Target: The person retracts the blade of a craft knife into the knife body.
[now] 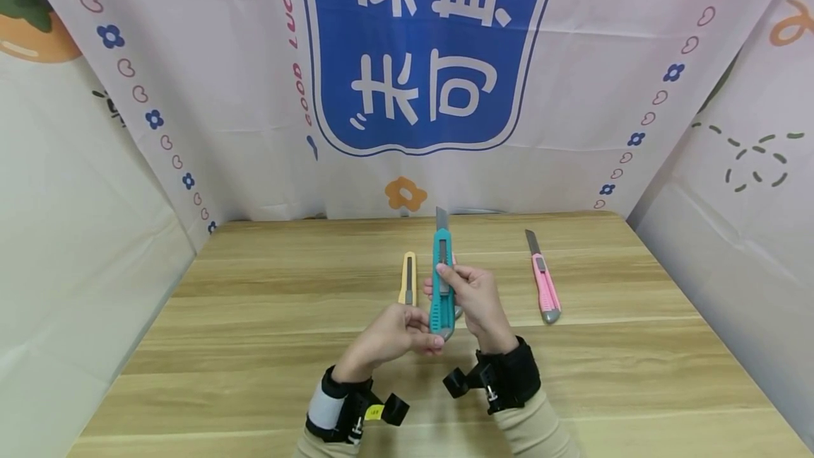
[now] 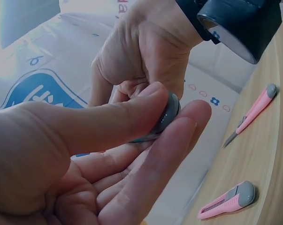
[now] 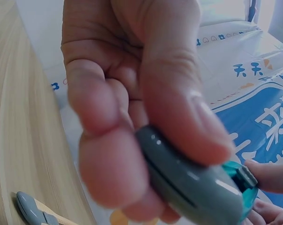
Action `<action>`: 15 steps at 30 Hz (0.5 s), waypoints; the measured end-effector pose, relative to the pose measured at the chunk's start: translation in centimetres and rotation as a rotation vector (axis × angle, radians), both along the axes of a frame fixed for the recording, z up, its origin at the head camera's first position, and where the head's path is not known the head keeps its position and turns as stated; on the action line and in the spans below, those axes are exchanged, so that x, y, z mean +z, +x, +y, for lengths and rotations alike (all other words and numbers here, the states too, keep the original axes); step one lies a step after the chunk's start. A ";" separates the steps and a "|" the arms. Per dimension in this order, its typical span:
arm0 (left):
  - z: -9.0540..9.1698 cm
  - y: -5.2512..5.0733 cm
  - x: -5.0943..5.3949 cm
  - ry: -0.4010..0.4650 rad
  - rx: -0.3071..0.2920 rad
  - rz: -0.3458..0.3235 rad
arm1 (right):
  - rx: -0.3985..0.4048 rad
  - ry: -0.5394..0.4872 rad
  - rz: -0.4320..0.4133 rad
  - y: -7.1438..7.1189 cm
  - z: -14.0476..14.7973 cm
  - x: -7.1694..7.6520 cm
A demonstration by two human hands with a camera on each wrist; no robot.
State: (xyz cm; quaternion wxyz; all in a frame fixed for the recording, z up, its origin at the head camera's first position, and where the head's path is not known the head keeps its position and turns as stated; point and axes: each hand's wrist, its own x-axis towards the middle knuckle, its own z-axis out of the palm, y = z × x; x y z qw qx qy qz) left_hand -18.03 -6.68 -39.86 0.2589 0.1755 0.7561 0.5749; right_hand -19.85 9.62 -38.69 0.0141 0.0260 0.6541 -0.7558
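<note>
Beige sleeves point(image 1: 534, 433), ribbed with soft folds, enter nearest the head camera; black fabric wrist straps point(image 1: 516, 377) carry small boxy mounts. Left hand point(image 1: 389, 336): gripping, thumb and fingers pinching the rounded grey end cap point(image 2: 168, 112) of a teal cutter point(image 1: 441, 308). Cap is smooth, glossy, with bright highlights. Right hand point(image 1: 482, 302): also gripping the same cutter, thumb laid along its front at the slider channel, other fingers behind. Teal cutter is held off the counter point(image 1: 254, 345), between the two hands; long slim plastic body, ridged edges, flat grey blade point(image 1: 441, 218) projecting from its far end.

Counter: wood-grain surface, pale tan with streaks. On it, a yellow cutter point(image 1: 409, 278), slim, with dark central slot, lies left of the teal one. Pink cutter point(image 1: 545, 285) lies to the right, blade extended, rounded grey end. Second pink cutter point(image 2: 225, 202), partly masked by the right hand and teal cutter in the head view, has a ribbed edge.

Behind: creased white cloth point(image 1: 248, 90), printed with hearts, flowers and a blue panel.
</note>
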 end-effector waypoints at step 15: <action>-0.4 0.1 0.2 0.052 -0.052 0.019 | 0.031 -0.006 0.013 0.3 -0.2 0.1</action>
